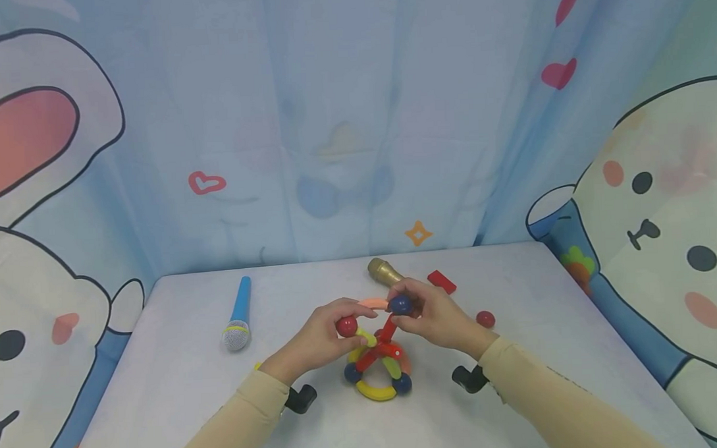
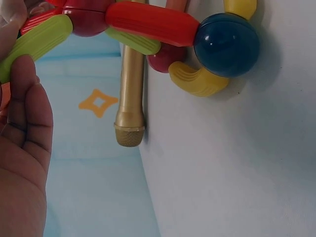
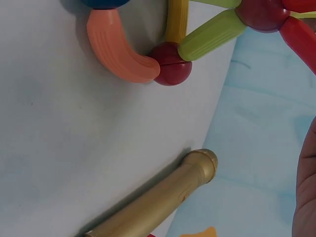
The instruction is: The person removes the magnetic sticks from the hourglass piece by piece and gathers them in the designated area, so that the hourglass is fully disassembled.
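The left hand (image 1: 323, 332) is pinching a red ball (image 1: 347, 326) and the right hand (image 1: 435, 315) a blue ball (image 1: 400, 305) over the ball-and-stick toy (image 1: 390, 350), which is sitting on the table (image 1: 186, 368), looking light, stiff and slick, its ridged sticks (image 2: 153, 22) probably giving the best grip.

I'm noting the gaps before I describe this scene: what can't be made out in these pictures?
- Head: the handle end of the gold microphone, hidden behind the right hand.
- Head: a yellow thing, mostly behind the left forearm, too little to identify.
- Right wrist: the right hand's fingers, beyond the right edge.
- Right wrist: most of a blue ball, cut by the top edge.
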The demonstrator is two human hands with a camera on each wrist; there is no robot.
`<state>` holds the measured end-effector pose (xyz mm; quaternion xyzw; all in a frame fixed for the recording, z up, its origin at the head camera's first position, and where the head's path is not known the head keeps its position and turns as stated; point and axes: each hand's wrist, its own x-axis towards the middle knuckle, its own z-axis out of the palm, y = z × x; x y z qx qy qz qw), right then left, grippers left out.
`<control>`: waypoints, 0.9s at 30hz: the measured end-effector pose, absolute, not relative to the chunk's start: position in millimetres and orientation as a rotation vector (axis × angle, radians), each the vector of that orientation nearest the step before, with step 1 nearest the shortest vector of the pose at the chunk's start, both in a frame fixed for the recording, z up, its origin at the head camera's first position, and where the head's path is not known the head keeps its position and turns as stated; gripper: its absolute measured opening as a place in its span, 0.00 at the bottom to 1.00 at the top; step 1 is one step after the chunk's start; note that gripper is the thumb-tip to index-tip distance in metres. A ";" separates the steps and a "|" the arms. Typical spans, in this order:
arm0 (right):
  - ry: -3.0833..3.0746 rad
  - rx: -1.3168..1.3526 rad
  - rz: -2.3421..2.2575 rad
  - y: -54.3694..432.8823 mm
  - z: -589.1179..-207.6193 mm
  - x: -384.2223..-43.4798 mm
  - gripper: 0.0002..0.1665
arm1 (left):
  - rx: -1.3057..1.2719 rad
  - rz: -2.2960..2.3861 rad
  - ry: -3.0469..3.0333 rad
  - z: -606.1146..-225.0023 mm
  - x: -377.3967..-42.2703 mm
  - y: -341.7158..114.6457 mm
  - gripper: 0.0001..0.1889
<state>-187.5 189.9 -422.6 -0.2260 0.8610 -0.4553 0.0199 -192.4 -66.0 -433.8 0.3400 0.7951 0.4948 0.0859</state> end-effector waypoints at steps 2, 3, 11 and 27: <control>2.661 -0.691 -1.427 190.2 -422.8 -187.4 0.21 | 1.008 1.473 2.371 -434.0 -192.5 -66.0 0.25; 2.653 -0.691 -1.435 190.3 -423.1 -187.6 0.21 | 1.005 1.472 2.372 -434.0 -192.5 -65.9 0.25; 2.604 -0.702 -1.476 191.8 -422.4 -187.9 0.22 | 1.012 1.466 2.372 -434.0 -193.2 -65.4 0.24; 2.614 -0.626 -1.465 195.1 -420.7 -188.6 0.21 | 1.021 1.471 2.361 -435.3 -194.1 -64.7 0.24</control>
